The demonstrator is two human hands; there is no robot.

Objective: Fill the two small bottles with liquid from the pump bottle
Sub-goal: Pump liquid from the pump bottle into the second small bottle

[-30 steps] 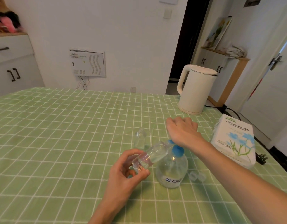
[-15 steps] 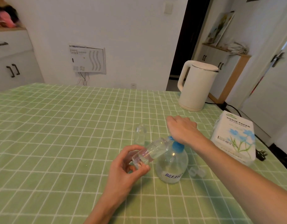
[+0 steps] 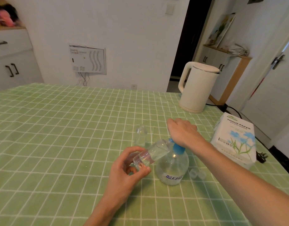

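Nearby pump btl [image 3: 173,165]: "TISSUE PAPER" pack [image 3: 235,141]

2 small bottles [image 3: 154,152] [image 3: 141,134], 1 pump bottle [image 3: 173,167], 1 kettle [image 3: 197,88], 1 tissue pack [image 3: 235,139], 2 hands [image 3: 129,168] [image 3: 182,132].

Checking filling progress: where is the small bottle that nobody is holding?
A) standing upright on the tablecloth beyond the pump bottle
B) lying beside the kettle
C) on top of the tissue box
A: the unheld small bottle stands upright on the tablecloth, just beyond the pump bottle.
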